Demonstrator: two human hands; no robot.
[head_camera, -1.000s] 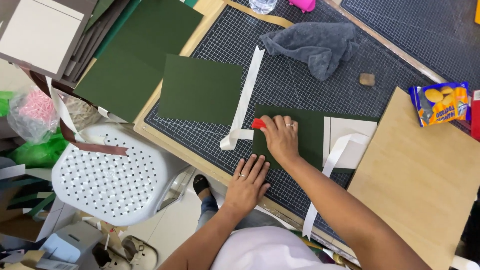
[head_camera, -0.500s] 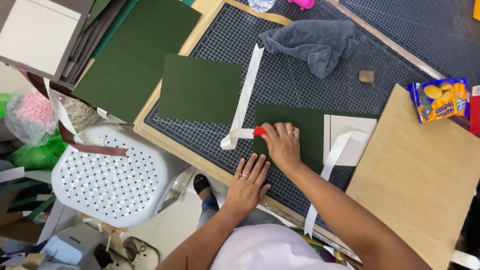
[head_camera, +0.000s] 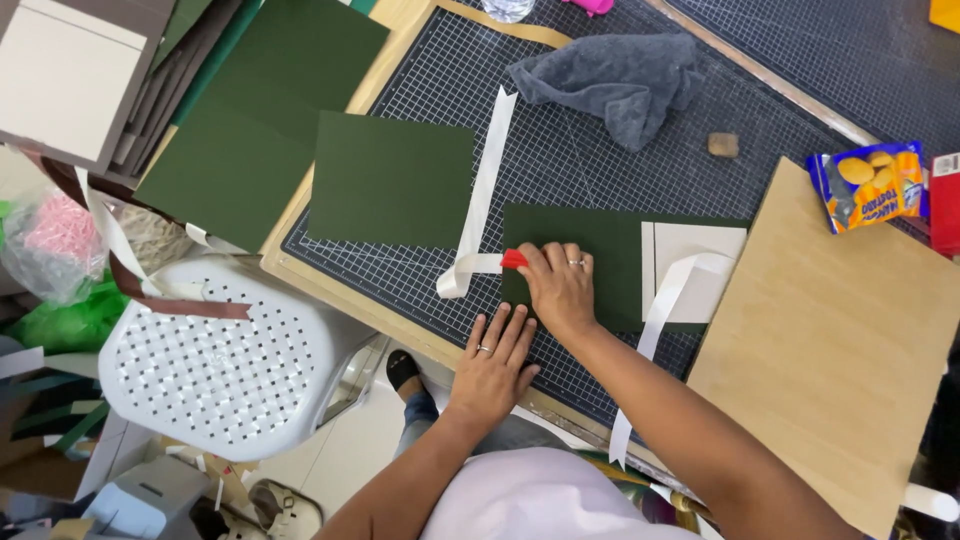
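Pinching one red tool (head_camera: 514, 259), the right hand (head_camera: 558, 288) presses one green sheet (head_camera: 590, 240); left hand (head_camera: 493, 365) lies flat.

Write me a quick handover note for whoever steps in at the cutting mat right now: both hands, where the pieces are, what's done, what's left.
Right hand: pressing a small red tool onto the left edge of the dark green card, where a white ribbon meets it.
Left hand: flat on the gridded cutting mat, at the card's lower left corner, holding nothing.
A white card with a second white ribbon looped over it lies on the green card's right end.
A spare green sheet lies to the left.
Done: pieces laid out.
Left: the ribbon end is not yet visibly fixed.
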